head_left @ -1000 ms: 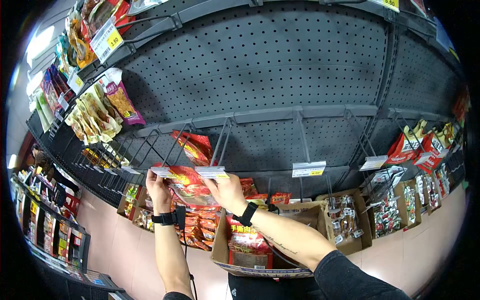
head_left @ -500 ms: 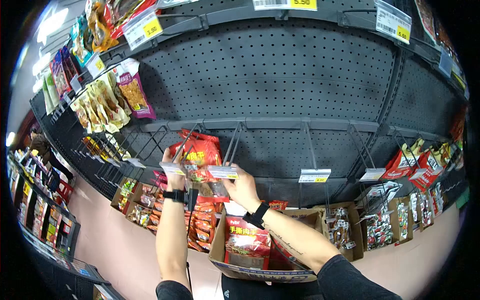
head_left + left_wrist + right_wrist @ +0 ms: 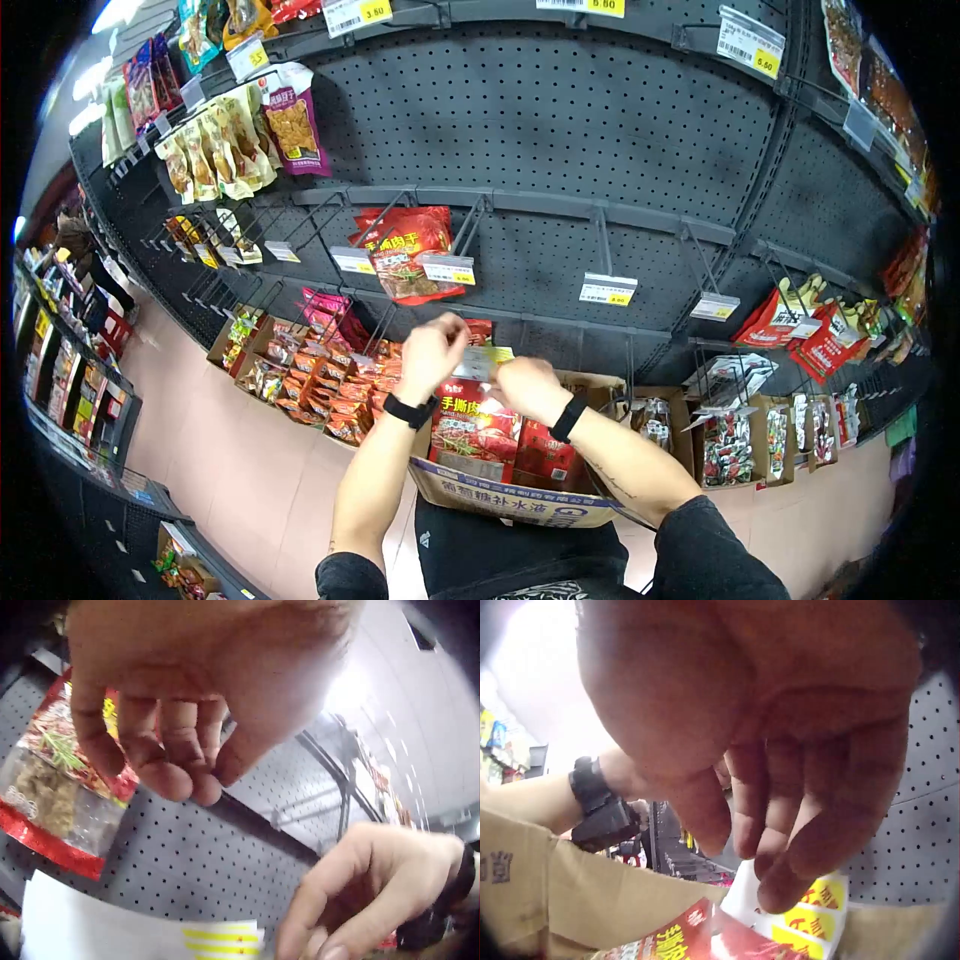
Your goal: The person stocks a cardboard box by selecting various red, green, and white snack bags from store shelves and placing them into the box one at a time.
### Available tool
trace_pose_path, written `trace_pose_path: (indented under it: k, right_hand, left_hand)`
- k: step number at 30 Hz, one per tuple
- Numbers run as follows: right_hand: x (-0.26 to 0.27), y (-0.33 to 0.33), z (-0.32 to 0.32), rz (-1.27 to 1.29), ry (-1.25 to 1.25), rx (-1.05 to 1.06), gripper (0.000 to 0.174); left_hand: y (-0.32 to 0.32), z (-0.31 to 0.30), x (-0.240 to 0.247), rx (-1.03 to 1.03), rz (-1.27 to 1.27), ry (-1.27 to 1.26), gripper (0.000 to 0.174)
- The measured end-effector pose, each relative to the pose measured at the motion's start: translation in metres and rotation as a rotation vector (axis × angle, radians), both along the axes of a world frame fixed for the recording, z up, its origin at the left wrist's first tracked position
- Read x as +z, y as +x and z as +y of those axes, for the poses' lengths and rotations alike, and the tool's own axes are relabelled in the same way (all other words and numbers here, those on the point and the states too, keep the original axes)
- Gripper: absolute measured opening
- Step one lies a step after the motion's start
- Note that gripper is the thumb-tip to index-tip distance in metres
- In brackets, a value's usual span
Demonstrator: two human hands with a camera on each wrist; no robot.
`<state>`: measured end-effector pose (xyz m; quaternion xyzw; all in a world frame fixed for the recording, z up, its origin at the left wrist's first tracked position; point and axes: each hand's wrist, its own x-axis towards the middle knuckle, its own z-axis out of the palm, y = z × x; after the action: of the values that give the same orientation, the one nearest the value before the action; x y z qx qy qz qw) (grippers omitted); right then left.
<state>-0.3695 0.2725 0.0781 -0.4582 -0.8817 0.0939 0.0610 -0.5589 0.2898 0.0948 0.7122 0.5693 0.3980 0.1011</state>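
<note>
My left hand (image 3: 436, 352) is raised over the carton (image 3: 515, 497), fingers loosely curled around nothing in the left wrist view. Across the box is my right hand (image 3: 533, 386), thumb apart from the fingers; its fingertips overlap a white sheet of yellow-marked price labels (image 3: 810, 930) in the right wrist view. This label sheet (image 3: 480, 362) stands up at the carton's back, between the hands. Red jerky packets (image 3: 472, 435) are upright inside the carton. Another red jerky packet (image 3: 415, 258) hangs on the hooks behind two price tags, above my hands.
A grey pegboard (image 3: 550, 120) with protruding metal hooks faces me. Boxes of small orange snack packs (image 3: 330, 395) line the lower left, more snack boxes (image 3: 730, 445) the lower right. Snack bags (image 3: 225, 145) hang at upper left. A person (image 3: 88, 255) stands in the far left aisle.
Both hands have left the red jerky packet, which now hangs on the hooks. They have moved down and right to over the carton. The head view has shifted too.
</note>
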Motion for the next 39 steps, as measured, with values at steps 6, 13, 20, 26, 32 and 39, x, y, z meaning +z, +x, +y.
trace_pose_path:
  k: [6, 13, 20, 26, 32, 39]
  right_hand:
    - [-0.027, -0.003, -0.013, -0.178, -0.026, 0.009, 0.047]
    - [-0.041, -0.004, -0.018, 0.059, 0.008, -0.1, 0.021]
    - [0.018, 0.013, -0.024, 0.377, -0.019, -0.105, 0.02]
    - [0.093, 0.005, -0.036, 0.815, 0.632, 0.177, 0.013]
    - [0.131, -0.044, -0.051, 0.788, 0.863, 0.703, 0.023]
    - [0.045, -0.14, 0.025, 0.863, 0.156, 0.256, 0.013]
  left_hand:
    - [0.006, -0.013, -0.047, -0.245, 0.538, -0.206, 0.033]
    - [0.013, -0.027, -0.042, -0.361, 0.743, -0.248, 0.054]
    - [0.003, -0.032, -0.011, -0.307, 0.428, -0.119, 0.035]
    - [-0.024, -0.077, 0.067, -0.044, 0.178, 0.504, 0.02]
    - [-0.069, -0.14, 0.092, 0.339, 0.362, 1.055, 0.017]
    - [-0.154, -0.06, 0.03, 0.362, 0.305, 0.59, 0.01]
